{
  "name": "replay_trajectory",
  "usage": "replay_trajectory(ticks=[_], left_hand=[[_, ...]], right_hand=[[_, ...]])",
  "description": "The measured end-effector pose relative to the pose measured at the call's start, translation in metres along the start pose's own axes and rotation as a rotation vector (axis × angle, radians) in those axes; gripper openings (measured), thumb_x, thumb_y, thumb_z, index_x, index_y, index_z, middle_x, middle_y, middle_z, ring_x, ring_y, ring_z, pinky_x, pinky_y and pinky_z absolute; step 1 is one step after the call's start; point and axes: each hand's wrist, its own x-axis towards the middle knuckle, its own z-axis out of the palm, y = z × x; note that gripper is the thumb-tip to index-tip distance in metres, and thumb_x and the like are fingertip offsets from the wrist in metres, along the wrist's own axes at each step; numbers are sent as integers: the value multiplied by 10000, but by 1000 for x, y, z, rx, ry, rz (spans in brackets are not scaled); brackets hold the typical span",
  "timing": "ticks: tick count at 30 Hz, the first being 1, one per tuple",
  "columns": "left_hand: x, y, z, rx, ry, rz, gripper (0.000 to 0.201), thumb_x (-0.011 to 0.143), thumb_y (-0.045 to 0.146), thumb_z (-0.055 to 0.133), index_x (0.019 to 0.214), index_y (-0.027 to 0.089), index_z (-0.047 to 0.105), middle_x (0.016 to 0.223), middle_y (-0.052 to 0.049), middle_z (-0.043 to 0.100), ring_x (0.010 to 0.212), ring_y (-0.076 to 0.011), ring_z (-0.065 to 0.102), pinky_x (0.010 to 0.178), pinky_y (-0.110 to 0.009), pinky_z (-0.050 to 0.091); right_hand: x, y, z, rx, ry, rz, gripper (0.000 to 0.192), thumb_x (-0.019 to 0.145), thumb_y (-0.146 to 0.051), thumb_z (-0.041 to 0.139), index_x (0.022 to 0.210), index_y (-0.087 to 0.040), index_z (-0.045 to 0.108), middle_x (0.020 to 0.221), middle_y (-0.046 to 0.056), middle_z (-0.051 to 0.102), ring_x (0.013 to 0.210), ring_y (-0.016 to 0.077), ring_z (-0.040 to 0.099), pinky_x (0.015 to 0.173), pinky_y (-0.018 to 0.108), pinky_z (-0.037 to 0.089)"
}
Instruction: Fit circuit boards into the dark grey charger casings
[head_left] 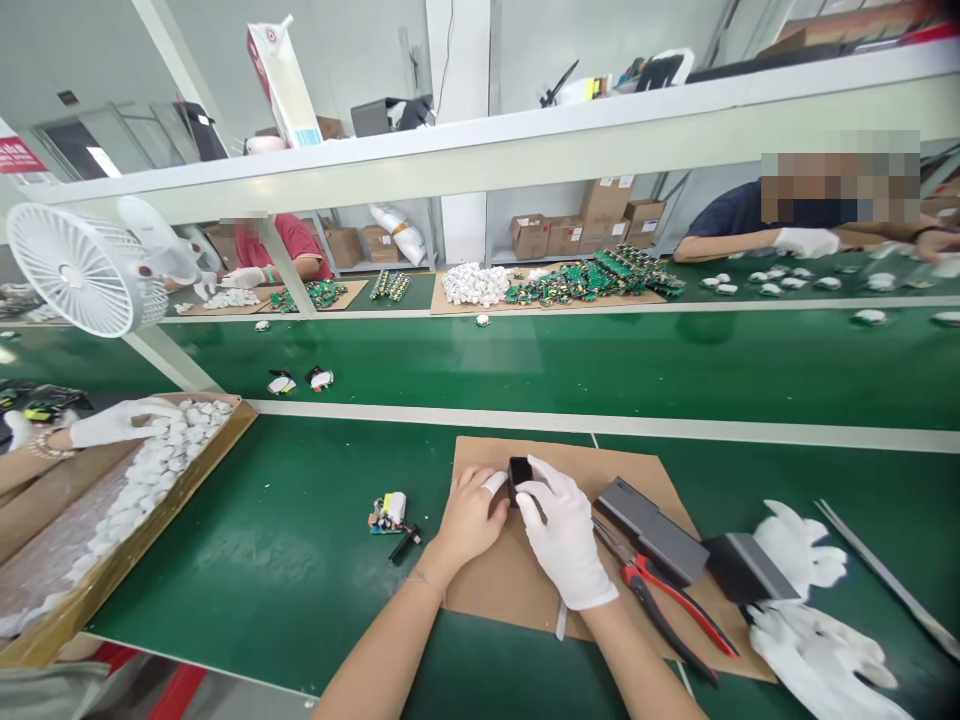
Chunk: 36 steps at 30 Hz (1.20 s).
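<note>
Over the cardboard sheet (499, 580), my left hand (474, 515) and my right hand (561, 530) close around a small black open-topped box (519, 470). My left hand is bare except for a white band on one finger; a white glove covers my right. Just right of my gloved hand lie long-nose pliers (649, 585) with red and black handles. Past them rests a long dark grey case (652, 528), with another dark grey piece (750, 568) beside it. Left of my hands is a small circuit board assembly (388, 512), with a small black part (406, 543) below it.
White gloves (814, 640) and a thin metal strip (885, 575) lie at the right. A co-worker's gloved hand (127, 422) reaches into a box of white pieces (180, 490). A fan (75, 270) stands at left. Across the green belt (562, 360) are heaped circuit boards (600, 278) and other people.
</note>
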Motion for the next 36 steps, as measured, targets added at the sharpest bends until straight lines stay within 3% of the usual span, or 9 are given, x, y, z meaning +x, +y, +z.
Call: replay_trajectory(ticks=[11,14,16,19,24,26,29,33,36], left_hand=[[2,4,1,9,-17,12,362,848,146,491,1193,198,587,1150,-75,631,1107,-258,506,969,-423,448],[-7,15,-17,22,-8,3,315,849,183,514,1140,222,628,1150,-67,643,1105,-265,527,959,-425,456],[-16,13,-44,36,21,-27,282,857,275,544,1123,270,641,1147,-42,654,1090,-254,555,953,-408,464],[-18,-21,-99,91,161,-217,347,918,351,439,1224,253,570,1139,-45,658,1046,-200,601,929,-330,483],[25,-131,-172,313,338,-687,353,914,351,457,1158,129,584,1105,-132,644,1029,-279,604,898,-416,471],[49,-167,-180,378,331,-809,360,904,394,519,1141,130,577,1168,-123,605,1087,-262,570,935,-452,450],[78,-198,-176,462,318,-946,446,871,505,555,1125,140,579,1243,-116,550,1175,-277,501,978,-503,414],[106,-213,-165,557,334,-1057,521,857,574,524,1142,140,569,1316,-138,482,1271,-327,395,1017,-560,348],[120,-221,-167,604,316,-1013,530,882,562,479,1205,144,530,1373,-141,421,1299,-337,351,1026,-559,331]], right_hand=[[-1,1,4,-83,-37,-12,151,873,-215,505,863,-184,653,1317,97,549,1051,289,563,877,447,465],[-2,1,3,-106,-33,-12,147,878,-209,500,825,-183,635,1328,93,541,1025,281,567,861,437,466],[-2,-1,2,-123,-37,-12,144,875,-225,510,786,-187,618,1333,83,538,1015,282,568,852,444,464],[-2,-3,-1,-112,-28,-24,153,868,-292,531,782,-188,602,1299,94,561,1044,309,556,847,472,460],[1,-5,2,-106,92,-71,212,885,-277,480,1006,-156,604,1302,144,549,1165,343,493,894,500,440],[3,-5,6,-135,103,-67,222,891,-267,464,1028,-165,605,1328,134,533,1193,349,476,894,506,434],[6,-3,10,-166,93,-48,218,888,-268,462,1025,-189,612,1358,105,515,1218,349,464,883,500,435],[8,-2,10,-179,87,-52,215,853,-266,501,1022,-210,621,1367,75,518,1225,336,468,893,487,428],[9,-1,9,-172,89,-62,226,834,-269,520,1025,-217,629,1364,62,529,1224,321,479,914,471,417]])
